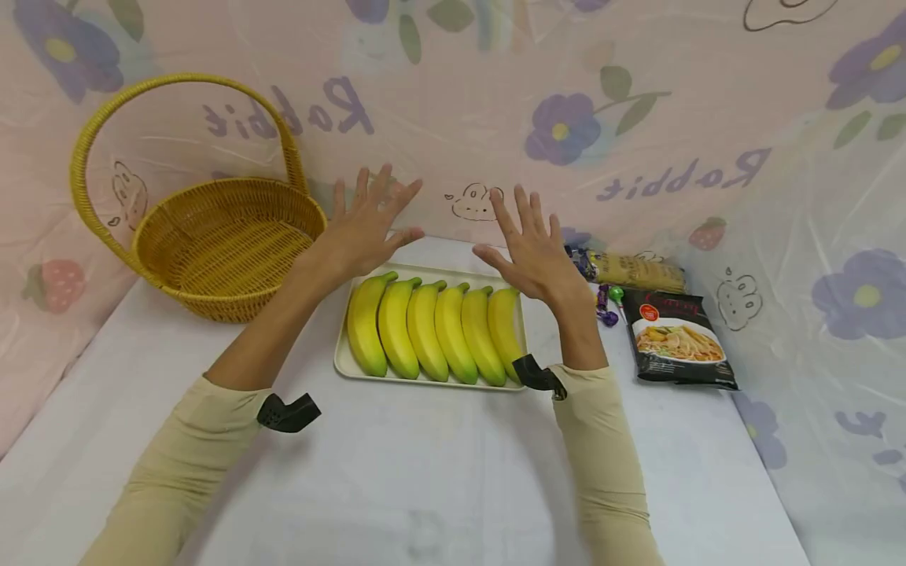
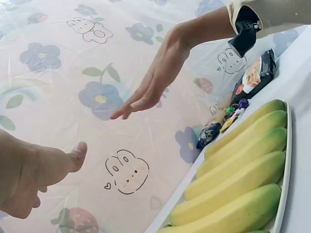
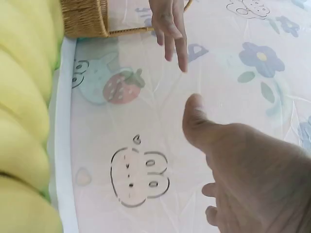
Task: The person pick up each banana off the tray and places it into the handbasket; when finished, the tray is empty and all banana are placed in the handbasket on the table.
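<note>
Several yellow bananas with green ends point(image 1: 422, 330) lie side by side on a pale rectangular tray point(image 1: 432, 383). My left hand point(image 1: 364, 228) hovers above the tray's far left side, fingers spread and holding nothing. Over the far right side hovers my right hand point(image 1: 531, 255), also with spread fingers and nothing in it. Neither hand touches the bananas. In the left wrist view, part of the left hand point(image 2: 39, 170) shows at the left, with the right hand point(image 2: 163, 73) beyond it. The right wrist view has the right hand point(image 3: 252, 165) close up.
A yellow wicker basket point(image 1: 230, 306) with a tall handle stands at the back left. At the right lie a black noodle packet point(image 1: 679, 339), a yellowish package point(image 1: 637, 271), purple-wrapped candy point(image 1: 605, 306) and a green lollipop point(image 1: 616, 294). A patterned curtain point(image 1: 453, 118) hangs behind the white table point(image 1: 396, 472).
</note>
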Available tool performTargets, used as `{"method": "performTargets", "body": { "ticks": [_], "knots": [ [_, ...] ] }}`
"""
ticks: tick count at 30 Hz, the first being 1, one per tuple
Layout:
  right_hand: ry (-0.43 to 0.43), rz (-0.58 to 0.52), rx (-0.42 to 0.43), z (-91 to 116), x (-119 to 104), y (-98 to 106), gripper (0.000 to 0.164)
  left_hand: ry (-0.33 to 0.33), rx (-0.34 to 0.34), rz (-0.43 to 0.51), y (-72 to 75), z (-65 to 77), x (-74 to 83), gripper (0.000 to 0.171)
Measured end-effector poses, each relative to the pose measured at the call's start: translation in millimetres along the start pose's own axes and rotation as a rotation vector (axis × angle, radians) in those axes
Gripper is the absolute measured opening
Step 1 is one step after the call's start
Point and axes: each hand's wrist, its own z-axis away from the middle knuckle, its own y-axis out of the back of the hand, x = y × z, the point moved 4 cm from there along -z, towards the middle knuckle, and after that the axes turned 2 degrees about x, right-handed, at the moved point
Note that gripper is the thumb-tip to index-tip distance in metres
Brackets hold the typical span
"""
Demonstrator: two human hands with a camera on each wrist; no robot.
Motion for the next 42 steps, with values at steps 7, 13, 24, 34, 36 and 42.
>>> {"method": "performTargets", "body": {
  "ticks": [7, 13, 24, 34, 36, 42],
  "knots": [
    [-0.030, 0.002, -0.123, 22, 34, -16, 0.087, 0.007, -0.093, -0.029, -16.7, 7.0, -9.3, 0.075],
    [-0.053, 0.016, -0.254, 36, 58, -32, 0.088, 0.008, -0.188, 0.026, -32.7, 16.3, -17.8, 0.073],
    [-0.034, -0.036, -0.445, 52, 82, -70, 0.091, -0.008, -0.282, 0.055, -47.7, 34.7, -28.8, 0.072],
    [0.009, -0.036, -0.517, 51, 80, -94, 0.093, 0.017, -0.322, 0.121, -56.2, 42.7, -34.2, 0.071],
    [0.003, -0.039, -0.528, 50, 79, -94, 0.094, 0.018, -0.328, 0.123, -57.3, 42.6, -34.6, 0.071],
    [0.017, -0.027, -0.522, 45, 81, -93, 0.100, 0.021, -0.333, 0.118, -56.3, 41.2, -35.2, 0.069]
  ]
}}
